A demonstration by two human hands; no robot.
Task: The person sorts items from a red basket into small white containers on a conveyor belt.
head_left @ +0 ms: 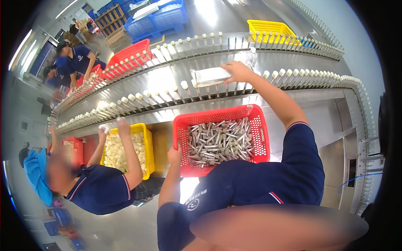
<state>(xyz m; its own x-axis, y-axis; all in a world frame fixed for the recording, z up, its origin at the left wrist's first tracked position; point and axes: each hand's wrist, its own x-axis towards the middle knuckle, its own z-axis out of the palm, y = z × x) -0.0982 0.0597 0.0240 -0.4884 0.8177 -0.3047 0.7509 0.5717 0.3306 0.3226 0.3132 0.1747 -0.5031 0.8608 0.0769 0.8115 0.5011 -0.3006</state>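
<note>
My right hand [238,72] reaches over the near row of pegs and is closed on the right end of a white, plastic-wrapped oblong packet [209,77]. The packet lies across the metal strip behind the pegs. Down at the left side of a red perforated basket [217,115], my left hand [174,156] is closed around the rim. Inside the basket lies a heap of small silvery metal tubes [220,142], many with a pale end. Just beyond my right hand is a clear plastic bottle [252,56].
Two curved rows of upright metal pegs with white caps [184,85] run across the bench; several pegs are bare. To my left, a co-worker in a blue cap [37,173] holds both hands over a yellow basket [147,146] of cream-coloured pieces. Another yellow basket [272,27] stands beyond.
</note>
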